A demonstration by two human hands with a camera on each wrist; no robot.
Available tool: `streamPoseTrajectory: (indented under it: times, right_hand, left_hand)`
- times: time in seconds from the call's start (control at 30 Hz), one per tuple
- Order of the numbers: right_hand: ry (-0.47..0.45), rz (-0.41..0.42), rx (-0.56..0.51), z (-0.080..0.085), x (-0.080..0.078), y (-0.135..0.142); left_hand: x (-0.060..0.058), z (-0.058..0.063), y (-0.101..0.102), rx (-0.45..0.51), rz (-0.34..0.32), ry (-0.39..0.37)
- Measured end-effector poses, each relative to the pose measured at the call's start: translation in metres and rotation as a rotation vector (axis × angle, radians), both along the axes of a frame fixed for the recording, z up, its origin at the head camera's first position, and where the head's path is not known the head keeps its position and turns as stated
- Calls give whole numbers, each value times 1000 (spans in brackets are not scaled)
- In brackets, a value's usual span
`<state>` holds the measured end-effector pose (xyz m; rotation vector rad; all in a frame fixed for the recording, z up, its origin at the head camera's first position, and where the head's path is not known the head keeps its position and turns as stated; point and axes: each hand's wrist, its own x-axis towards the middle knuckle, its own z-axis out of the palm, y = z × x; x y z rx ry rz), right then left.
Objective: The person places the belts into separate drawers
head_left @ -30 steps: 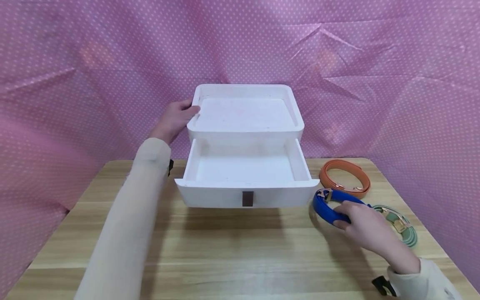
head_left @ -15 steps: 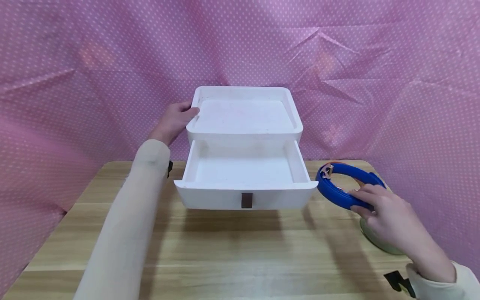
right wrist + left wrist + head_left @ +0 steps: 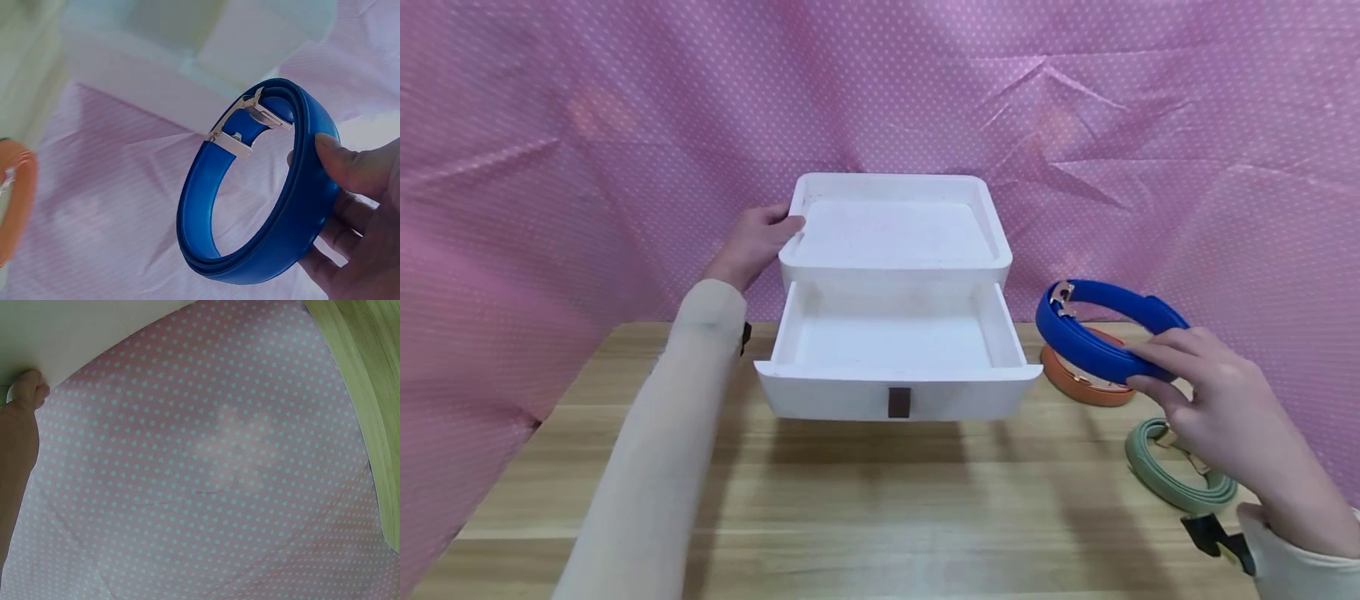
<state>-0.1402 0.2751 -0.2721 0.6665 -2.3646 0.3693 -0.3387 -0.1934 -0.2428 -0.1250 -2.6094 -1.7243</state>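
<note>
Right hand (image 3: pixel 1213 404) and coiled blue belt (image 3: pixel 1086 350): the belt is held up above the wooden table (image 3: pixel 850 517), to the right of the white drawer unit (image 3: pixel 895 273) and apart from it. Thumb and fingers pinch the coil at its near right side; the right wrist view shows the thumb pressed on the outer face of the strap and other fingers behind it. The belt is wound in several layers into a tilted loop, and its metal buckle (image 3: pixel 1063 298) sits on the side away from the gripping fingers. In the head view the loop partly covers the orange belt (image 3: pixel 1090 395), which lies coiled on the table; the green belt (image 3: pixel 1176 493), likewise coiled, lies nearer the viewer, beside and below the right wrist. Left hand (image 3: pixel 751 243): it grips the left edge of the unit's raised top, the thumb over the rim and the other fingers against the outside wall, where they are partly hidden. Below this shallow top the drawer (image 3: pixel 827 400) is pulled out toward the viewer, a dark tab (image 3: pixel 899 402) at the middle of its front. The left sleeve (image 3: pixel 655 433) and right sleeve (image 3: pixel 1307 550) are pale; pink dotted cloth (image 3: pixel 895 83) hangs behind.
</note>
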Motion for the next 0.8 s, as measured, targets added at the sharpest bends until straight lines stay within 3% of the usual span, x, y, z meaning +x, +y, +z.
streamPoseTrajectory:
  times: [0.23, 0.5, 0.8]
  right_hand:
    - [72, 87, 7, 22, 2, -13]
    - [41, 69, 3, 38, 8, -31]
    - [115, 212, -20, 44, 6, -41]
  left_hand:
    - [-1, -2, 0, -10, -3, -12]
    - [-1, -2, 0, -1, -3, -7]
    - [-2, -4, 0, -3, 10, 13]
